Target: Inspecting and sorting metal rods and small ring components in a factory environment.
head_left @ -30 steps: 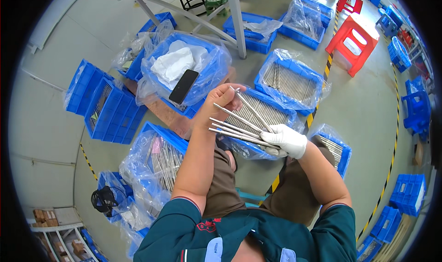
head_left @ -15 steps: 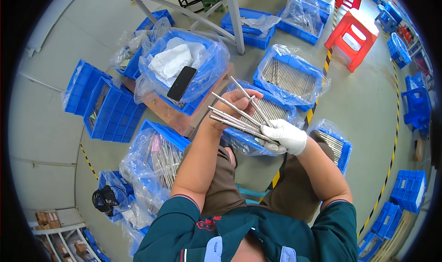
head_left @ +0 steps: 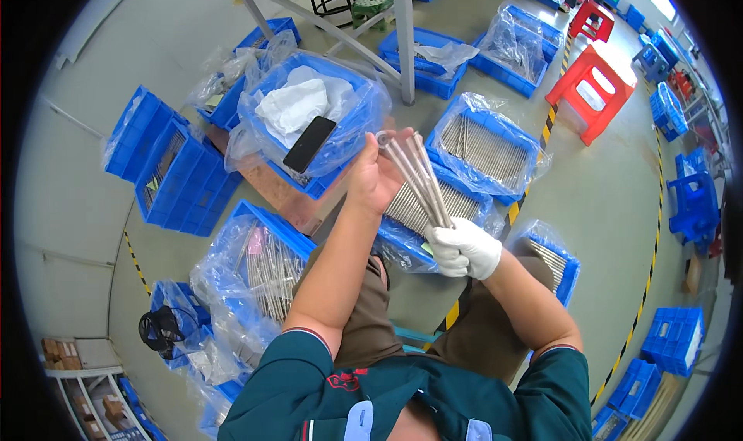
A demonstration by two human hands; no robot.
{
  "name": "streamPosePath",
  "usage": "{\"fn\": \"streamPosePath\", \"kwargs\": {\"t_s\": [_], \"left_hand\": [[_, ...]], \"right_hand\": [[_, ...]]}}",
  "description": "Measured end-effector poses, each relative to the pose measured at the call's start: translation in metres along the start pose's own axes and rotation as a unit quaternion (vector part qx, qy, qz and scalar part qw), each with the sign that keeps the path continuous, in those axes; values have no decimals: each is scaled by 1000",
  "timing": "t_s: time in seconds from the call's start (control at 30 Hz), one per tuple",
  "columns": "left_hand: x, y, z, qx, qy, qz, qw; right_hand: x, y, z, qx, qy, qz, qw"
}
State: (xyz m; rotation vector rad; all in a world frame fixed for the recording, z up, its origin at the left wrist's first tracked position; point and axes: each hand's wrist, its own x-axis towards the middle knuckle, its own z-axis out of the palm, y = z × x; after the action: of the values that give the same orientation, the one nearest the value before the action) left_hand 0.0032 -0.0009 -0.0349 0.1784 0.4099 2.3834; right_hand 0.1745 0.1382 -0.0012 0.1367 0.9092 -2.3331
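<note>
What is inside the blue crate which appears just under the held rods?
Slim metal rods, laid side by side. The held bundle and left hand cover part; anything there or beneath the visible rods cannot be seen.

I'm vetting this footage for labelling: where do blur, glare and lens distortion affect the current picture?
Head view: silvery metal rods in the white-gloved right hand smear toward their upper ends, probably motion blur; head view: glare whitens the top of the nearer red plastic stool; head view: fisheye bending bows the rightmost black-and-yellow floor tape toward the dark rim.
</note>
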Motion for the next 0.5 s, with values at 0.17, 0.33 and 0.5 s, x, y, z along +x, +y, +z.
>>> {"fn": "streamPosePath", "kwargs": {"t_s": [0.17,0.33,0.5], "left_hand": [[2,19,3,24,-15,-36,999],[-6,24,37,352,-118,-69,926],[-3,-7,39,367,-220,-172,887]], "right_hand": [[12,19,6,37,-33,73,996],[13,22,7,88,-55,77,992],[22,9,3,124,-23,32,992]]}}
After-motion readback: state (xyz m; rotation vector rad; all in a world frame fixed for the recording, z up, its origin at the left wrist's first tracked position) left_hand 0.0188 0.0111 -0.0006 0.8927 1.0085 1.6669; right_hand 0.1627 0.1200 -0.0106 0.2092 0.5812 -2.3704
